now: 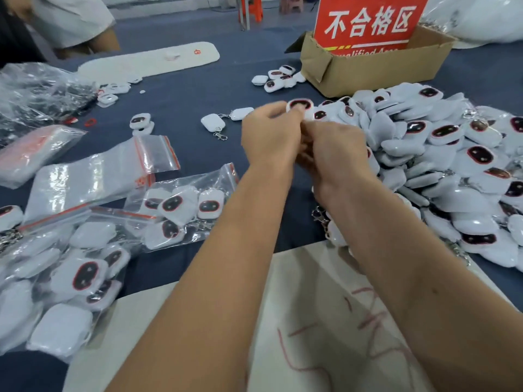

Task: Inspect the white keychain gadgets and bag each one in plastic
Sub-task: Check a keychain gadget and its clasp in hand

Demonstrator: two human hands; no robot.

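Note:
My left hand point(270, 134) pinches a white keychain gadget point(300, 104) with a dark oval face, held above the blue table. My right hand point(335, 149) meets it from the right, fingers curled at the same gadget; what its fingertips hold is hidden. A big heap of loose white gadgets point(441, 162) lies to the right. Bagged gadgets point(181, 213) lie at the left in clear zip bags with red strips. A stack of zip bags point(93, 179) lies beside them.
A cardboard box point(376, 69) with a red sign stands at the back right, a few gadgets point(276, 79) beside it. Two loose gadgets point(213, 123) lie mid-table. Crumpled plastic point(36, 91) is at far left. A white paper point(325, 321) lies under my forearms. Another person point(76, 21) stands at back left.

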